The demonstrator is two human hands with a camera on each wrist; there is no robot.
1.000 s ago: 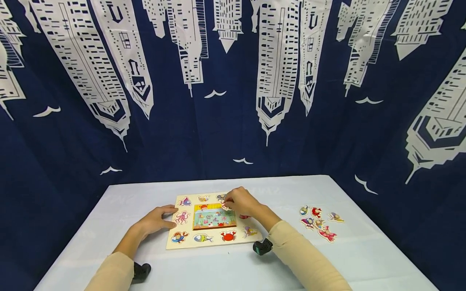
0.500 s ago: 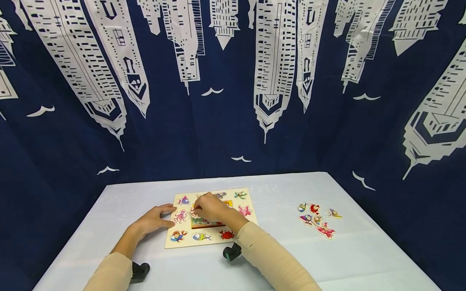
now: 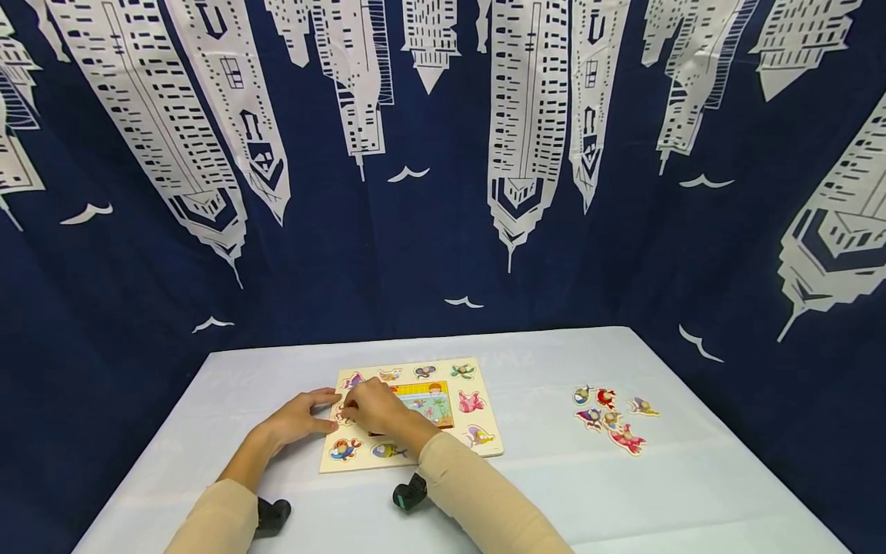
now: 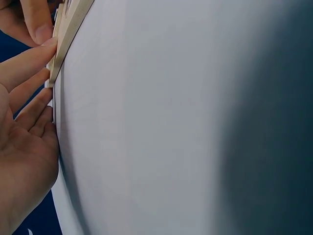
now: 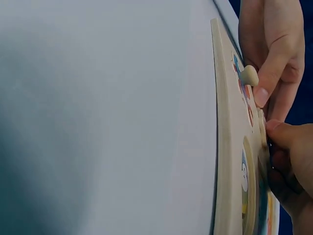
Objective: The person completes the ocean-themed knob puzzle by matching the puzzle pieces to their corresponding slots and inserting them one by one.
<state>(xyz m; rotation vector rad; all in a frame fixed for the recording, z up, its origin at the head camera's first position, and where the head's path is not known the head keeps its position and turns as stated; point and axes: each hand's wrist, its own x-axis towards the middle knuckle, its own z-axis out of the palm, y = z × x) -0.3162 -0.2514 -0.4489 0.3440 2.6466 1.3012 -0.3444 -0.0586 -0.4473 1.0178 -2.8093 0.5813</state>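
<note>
A wooden knob-puzzle board (image 3: 490,422) with sea-animal pictures lies on the white table. My right hand (image 3: 381,408) reaches over its left part and pinches a reddish-and-white puzzle piece (image 5: 263,129), mostly hidden by the fingers. This piece is at the octopus spot on the board's left side; whether it sits flush I cannot tell. My left hand (image 3: 294,419) rests at the board's left edge, fingers extended and touching it. In the right wrist view, a knobbed corner piece (image 5: 248,76) is seated beside the pinched piece, and the fish spot (image 5: 244,176) is recessed.
Several loose puzzle pieces lie to the right of the board, among them a red crab (image 3: 605,398), a pink piece (image 3: 627,439) and a purple fish (image 3: 590,418). Behind the table (image 3: 540,492) hangs a dark blue curtain (image 3: 332,285) with white buildings.
My right hand has moved left across the board with the puzzle piece, from near its upper right to the octopus spot. The left hand stays at the edge.
</note>
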